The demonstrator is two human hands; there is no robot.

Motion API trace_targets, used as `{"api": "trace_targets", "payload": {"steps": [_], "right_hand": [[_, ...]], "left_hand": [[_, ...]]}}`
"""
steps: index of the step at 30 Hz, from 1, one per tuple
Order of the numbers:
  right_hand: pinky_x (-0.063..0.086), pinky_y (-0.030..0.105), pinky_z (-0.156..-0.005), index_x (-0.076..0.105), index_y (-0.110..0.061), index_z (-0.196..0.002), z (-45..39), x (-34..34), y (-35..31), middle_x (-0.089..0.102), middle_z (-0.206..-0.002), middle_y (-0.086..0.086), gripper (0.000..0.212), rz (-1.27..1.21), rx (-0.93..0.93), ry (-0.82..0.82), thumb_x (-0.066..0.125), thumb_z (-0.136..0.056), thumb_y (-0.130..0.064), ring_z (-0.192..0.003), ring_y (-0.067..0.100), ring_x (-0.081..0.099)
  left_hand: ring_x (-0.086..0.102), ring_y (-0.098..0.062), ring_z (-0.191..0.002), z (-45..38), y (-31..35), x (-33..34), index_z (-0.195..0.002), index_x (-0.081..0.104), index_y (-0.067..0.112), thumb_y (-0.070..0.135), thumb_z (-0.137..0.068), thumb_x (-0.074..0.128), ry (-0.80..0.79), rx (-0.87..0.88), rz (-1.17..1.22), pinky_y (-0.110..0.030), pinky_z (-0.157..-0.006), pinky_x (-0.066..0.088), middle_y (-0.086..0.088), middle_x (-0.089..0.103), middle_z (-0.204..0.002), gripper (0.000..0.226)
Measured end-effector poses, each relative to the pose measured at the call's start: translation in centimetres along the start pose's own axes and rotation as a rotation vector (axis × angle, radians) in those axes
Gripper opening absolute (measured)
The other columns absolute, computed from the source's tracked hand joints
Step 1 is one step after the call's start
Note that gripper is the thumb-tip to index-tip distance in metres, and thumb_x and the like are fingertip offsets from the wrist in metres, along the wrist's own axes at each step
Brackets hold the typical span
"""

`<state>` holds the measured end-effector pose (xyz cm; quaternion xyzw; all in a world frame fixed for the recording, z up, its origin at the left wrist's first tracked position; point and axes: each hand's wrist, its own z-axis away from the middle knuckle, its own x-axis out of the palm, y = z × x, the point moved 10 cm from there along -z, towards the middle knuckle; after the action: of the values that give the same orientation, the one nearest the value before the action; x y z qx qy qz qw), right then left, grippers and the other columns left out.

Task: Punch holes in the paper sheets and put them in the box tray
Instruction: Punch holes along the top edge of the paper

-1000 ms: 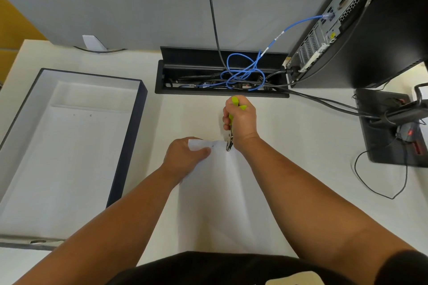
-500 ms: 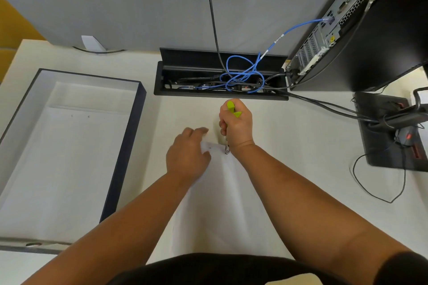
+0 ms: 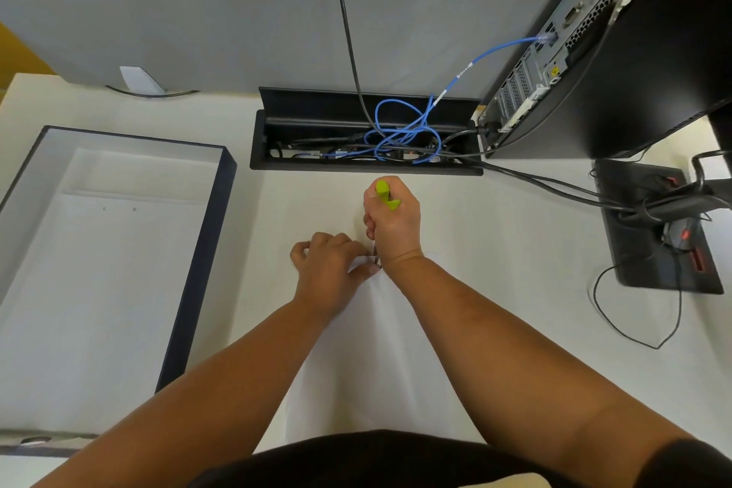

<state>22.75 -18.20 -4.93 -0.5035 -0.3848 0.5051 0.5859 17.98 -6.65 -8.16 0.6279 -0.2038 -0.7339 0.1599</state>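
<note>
A white paper sheet (image 3: pixel 372 361) lies on the desk in front of me, between my forearms. My right hand (image 3: pixel 394 226) is closed around a hole punch with lime-green handles (image 3: pixel 386 196); its metal jaw sits at the sheet's far edge. My left hand (image 3: pixel 330 269) rests on the sheet's far left corner, thumb and fingers pinching the paper right beside the jaw. The box tray (image 3: pixel 206 250), dark-walled and white inside, stands open at the left. A punched sheet (image 3: pixel 99 289) with two small holes lies inside it.
An open cable well (image 3: pixel 364 147) with blue and black cables lies just beyond my hands. A black computer tower (image 3: pixel 618 51) stands at the back right, and a monitor base (image 3: pixel 653 226) with trailing cords sits at the right. A grey partition runs along the back.
My left hand lifted off the paper's corner, then came back down and pinched the edge next to the punch jaw. My right hand with the punch slid slightly toward me.
</note>
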Motion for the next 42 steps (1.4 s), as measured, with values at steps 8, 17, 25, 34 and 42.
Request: {"api": "trace_targets", "payload": {"steps": [8, 17, 25, 34, 42], "right_hand": [[0.039, 0.024, -0.048, 0.050, -0.014, -0.076, -0.2, -0.1, 0.0, 0.046, -0.065, 0.007, 0.017, -0.013, -0.004, 0.013, 0.054, -0.091, -0.010, -0.057, 0.018, 0.043], [0.039, 0.026, -0.048, 0.050, -0.022, -0.087, -0.4, 0.0, 0.3, 0.053, -0.070, 0.008, 0.013, -0.072, 0.093, -0.006, 0.059, -0.086, -0.013, -0.056, 0.018, 0.046], [0.044, 0.031, -0.054, 0.046, -0.021, -0.074, -0.2, -0.1, 0.5, 0.068, -0.098, 0.018, 0.028, -0.257, 0.256, -0.161, 0.062, -0.084, 0.000, -0.070, 0.025, 0.058], [0.046, 0.035, -0.061, 0.047, -0.020, -0.075, -0.7, -2.9, 0.0, 0.062, -0.091, 0.007, 0.024, -0.103, 0.184, -0.098, 0.064, -0.086, -0.007, -0.072, 0.023, 0.059], [0.050, 0.033, -0.058, 0.044, -0.030, -0.108, -0.3, -5.6, 0.1, 0.068, -0.098, 0.020, 0.032, -0.150, 0.122, 0.061, 0.062, -0.084, -0.017, -0.067, 0.021, 0.057]], "left_hand": [[0.051, -0.016, -0.102, 0.3, 0.2, -0.2, -0.091, 0.072, 0.034, 0.049, -0.087, 0.059, 0.026, 0.034, -0.001, -0.045, -0.097, 0.024, 0.013, 0.069, -0.093, 0.021], [0.049, -0.014, -0.102, 0.1, 0.2, -0.3, -0.092, 0.071, 0.035, 0.048, -0.087, 0.060, 0.016, 0.012, 0.010, -0.043, -0.096, 0.021, 0.015, 0.067, -0.092, 0.017], [0.043, -0.011, -0.104, 0.1, -0.1, 0.0, -0.088, 0.066, 0.036, 0.044, -0.088, 0.058, -0.018, 0.019, 0.042, -0.038, -0.092, 0.014, 0.019, 0.054, -0.083, 0.011], [0.045, -0.013, -0.101, 0.2, 0.1, -0.3, -0.089, 0.068, 0.034, 0.043, -0.090, 0.056, -0.011, 0.031, 0.038, -0.039, -0.092, 0.016, 0.018, 0.056, -0.084, 0.015], [0.045, -0.012, -0.100, 0.2, 0.1, -0.4, -0.086, 0.068, 0.034, 0.045, -0.090, 0.056, -0.002, 0.037, 0.045, -0.037, -0.089, 0.016, 0.017, 0.060, -0.086, 0.016]]}}
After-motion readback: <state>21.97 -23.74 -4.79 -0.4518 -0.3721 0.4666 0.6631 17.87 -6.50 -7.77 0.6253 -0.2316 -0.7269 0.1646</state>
